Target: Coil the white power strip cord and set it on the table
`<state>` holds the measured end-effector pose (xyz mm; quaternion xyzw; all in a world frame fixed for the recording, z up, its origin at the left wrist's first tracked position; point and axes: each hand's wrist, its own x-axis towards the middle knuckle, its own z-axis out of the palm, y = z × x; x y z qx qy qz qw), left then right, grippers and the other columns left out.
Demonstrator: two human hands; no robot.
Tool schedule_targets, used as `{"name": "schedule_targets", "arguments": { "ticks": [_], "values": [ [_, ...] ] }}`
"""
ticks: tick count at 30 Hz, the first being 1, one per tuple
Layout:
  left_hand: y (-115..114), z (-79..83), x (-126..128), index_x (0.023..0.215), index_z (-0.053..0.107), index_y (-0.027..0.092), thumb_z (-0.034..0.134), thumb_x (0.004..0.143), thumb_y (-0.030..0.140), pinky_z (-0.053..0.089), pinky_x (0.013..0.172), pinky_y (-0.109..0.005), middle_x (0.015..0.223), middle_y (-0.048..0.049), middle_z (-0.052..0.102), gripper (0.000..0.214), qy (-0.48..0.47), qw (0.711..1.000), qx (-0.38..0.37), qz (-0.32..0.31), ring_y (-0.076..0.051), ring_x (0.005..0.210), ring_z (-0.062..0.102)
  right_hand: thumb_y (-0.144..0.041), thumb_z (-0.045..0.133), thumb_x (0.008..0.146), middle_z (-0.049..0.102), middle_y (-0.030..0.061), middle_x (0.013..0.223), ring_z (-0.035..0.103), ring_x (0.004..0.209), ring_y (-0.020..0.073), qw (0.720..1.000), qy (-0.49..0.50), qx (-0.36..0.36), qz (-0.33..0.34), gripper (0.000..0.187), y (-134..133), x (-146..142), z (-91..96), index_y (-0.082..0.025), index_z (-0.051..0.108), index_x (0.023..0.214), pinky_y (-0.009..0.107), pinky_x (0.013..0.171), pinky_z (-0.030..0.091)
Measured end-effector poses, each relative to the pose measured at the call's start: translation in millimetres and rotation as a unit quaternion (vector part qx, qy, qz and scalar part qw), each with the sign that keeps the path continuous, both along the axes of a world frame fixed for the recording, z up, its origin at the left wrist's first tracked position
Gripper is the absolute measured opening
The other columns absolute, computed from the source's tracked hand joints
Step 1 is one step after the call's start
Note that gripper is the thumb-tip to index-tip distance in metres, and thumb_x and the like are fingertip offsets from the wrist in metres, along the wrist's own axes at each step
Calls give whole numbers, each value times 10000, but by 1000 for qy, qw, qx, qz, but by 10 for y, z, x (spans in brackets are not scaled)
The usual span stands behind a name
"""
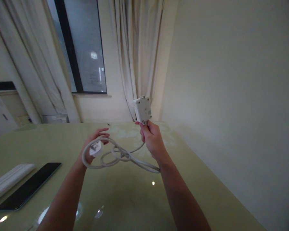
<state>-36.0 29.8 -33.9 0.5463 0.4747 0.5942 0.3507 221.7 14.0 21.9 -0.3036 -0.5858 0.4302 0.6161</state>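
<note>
My right hand (153, 138) grips a small white square box (143, 109) by its lower edge, raised above the table. The box has dark screws at its corners and a small tab on top; it looks like the back of an extension socket. From it hangs a pale grey cable (125, 153), loosely looped and crossed between my hands. At the other end is a white plug (96, 148), pins showing, in front of my left palm. The fingers of my left hand (92, 137) are stretched out, and a cable loop passes across its wrist.
On the glossy greenish table (125, 199), a black phone-like slab (30, 186) and a long white bar (11, 179) lie at the left. A tiny dark piece (108, 124) lies near the far edge. A wall (231, 96) borders the right; curtains (139, 48) hang behind.
</note>
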Motion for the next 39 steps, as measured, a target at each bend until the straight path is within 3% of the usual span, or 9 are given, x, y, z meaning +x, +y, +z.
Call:
{"name": "schedule_targets", "arguments": {
  "ticks": [6,8,11,14,18,23,28,33,39],
  "values": [
    [-24,-87,262,1210,713,231,837,737,654,599,882,-441,1190,-151,760,646,-143,972,-139,-123,-352,1157,712,-409,762,824,398,-116,579,265,465,60,983,169,-52,-49,302,138,68,11,-193,635,992,208,431,163],
    [-32,-141,311,1266,690,234,731,825,717,604,864,-492,1283,-180,735,655,-174,937,-202,-225,-376,1193,698,-380,769,818,406,-120,583,258,465,61,972,216,-65,-66,312,171,114,26,-200,621,1025,199,428,170],
    [-2,-252,337,1332,671,191,596,897,766,608,817,-508,1367,-226,699,724,-225,851,-281,-383,-402,1130,726,-361,741,842,396,-120,585,255,464,63,959,256,-76,-98,286,211,178,35,-197,619,1041,194,421,180],
    [73,-359,322,1401,648,152,548,991,634,612,805,-463,1286,-227,742,641,-273,798,-297,-449,-378,1048,762,-361,692,878,397,-115,593,261,465,69,957,249,-71,-129,259,260,227,11,-191,620,1059,199,423,181],
    [124,-351,268,1458,608,108,494,1048,390,619,833,-400,1230,-221,771,511,-337,776,-276,-456,-334,1108,758,-385,585,953,422,-94,620,309,488,93,970,140,-18,-198,259,346,303,-62,-180,642,1100,227,467,232],
    [5,-120,272,1495,568,95,588,980,585,620,902,-439,1390,-265,687,710,-359,803,-260,-399,-400,1253,691,-241,490,990,589,-3,711,520,641,163,944,-140,72,-290,215,341,343,-100,-181,687,1055,281,623,359],
    [-64,-52,414,1282,722,153,746,893,336,597,1030,-470,1415,-195,694,431,-321,877,-232,-272,-360,1273,691,-105,473,947,746,89,977,650,900,226,911,-358,65,-195,306,170,231,-31,-197,705,1123,306,797,423],
    [-49,-76,477,1135,776,154,789,846,261,567,1114,-507,1371,-163,724,308,-291,916,-191,-198,-343,1209,732,-264,580,977,750,100,1128,650,974,224,925,-368,40,-80,299,56,199,20,-174,680,1245,314,865,462],
    [-109,56,525,1153,770,134,752,856,119,652,970,-370,1204,-165,790,298,-276,936,-165,-143,-265,1025,795,-433,587,1046,771,76,1069,671,964,211,926,-366,75,-49,302,48,173,-6,-201,761,1131,300,851,442]
  ]
}}
